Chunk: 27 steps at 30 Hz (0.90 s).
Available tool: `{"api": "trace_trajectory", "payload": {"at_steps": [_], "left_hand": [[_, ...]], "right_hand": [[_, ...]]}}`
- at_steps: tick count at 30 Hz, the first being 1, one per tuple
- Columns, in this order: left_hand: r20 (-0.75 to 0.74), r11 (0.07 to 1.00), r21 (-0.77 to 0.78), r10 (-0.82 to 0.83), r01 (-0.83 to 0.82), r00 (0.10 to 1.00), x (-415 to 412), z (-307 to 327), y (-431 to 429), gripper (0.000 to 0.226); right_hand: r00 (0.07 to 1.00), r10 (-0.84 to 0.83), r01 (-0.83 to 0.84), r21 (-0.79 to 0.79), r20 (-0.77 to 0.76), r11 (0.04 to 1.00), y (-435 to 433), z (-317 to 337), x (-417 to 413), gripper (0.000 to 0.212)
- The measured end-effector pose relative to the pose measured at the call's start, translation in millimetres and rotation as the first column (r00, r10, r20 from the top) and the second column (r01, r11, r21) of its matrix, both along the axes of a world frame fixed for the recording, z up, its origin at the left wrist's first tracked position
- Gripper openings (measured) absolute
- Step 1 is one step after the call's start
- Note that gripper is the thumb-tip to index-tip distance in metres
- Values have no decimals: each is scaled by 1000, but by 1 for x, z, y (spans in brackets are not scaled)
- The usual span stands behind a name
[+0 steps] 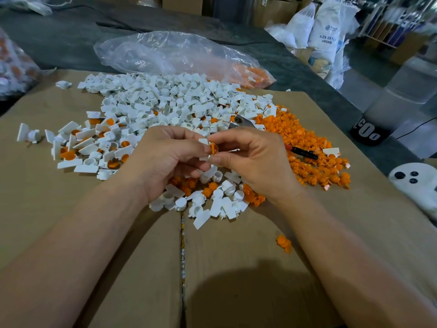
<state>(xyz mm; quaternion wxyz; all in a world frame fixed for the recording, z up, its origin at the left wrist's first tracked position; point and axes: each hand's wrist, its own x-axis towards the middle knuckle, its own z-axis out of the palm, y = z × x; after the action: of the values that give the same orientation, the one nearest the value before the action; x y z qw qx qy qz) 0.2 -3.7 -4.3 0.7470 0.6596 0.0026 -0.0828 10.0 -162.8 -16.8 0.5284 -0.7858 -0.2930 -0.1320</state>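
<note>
Fingers (189,147) of the left hand (165,159) curl around a small white plastic piece (203,141). The right hand (250,159) pinches a round orange cap (214,147) against it, just above the brown cardboard tabletop (236,256). Behind the hands lies a heap of smooth white pieces (165,102), each with a small cup and a flat tab. At the right is a heap of orange caps (305,138). A crinkled clear bag (165,53) lies further back.

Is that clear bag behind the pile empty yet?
Nearly empty: the clear bag lies collapsed and flat, with only a small cluster of orange parts left in its right end.
</note>
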Motion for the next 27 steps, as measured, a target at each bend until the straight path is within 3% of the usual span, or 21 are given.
{"api": "trace_trajectory", "payload": {"at_steps": [8, 21, 27], "left_hand": [[-22, 1000, -14, 20, -20, 1000, 0, 1, 0, 13], [-15, 1000, -19, 17, -17, 1000, 1, 0, 0, 8], [0, 1000, 5, 12, -12, 1000, 0, 0, -2, 7]], "right_hand": [[995, 39, -38, 13, -92, 999, -2, 0, 2, 47], [998, 39, -37, 45, -52, 998, -1, -3, 3, 37], [999, 30, -31, 39, 40, 999, -1, -2, 3, 34]]}}
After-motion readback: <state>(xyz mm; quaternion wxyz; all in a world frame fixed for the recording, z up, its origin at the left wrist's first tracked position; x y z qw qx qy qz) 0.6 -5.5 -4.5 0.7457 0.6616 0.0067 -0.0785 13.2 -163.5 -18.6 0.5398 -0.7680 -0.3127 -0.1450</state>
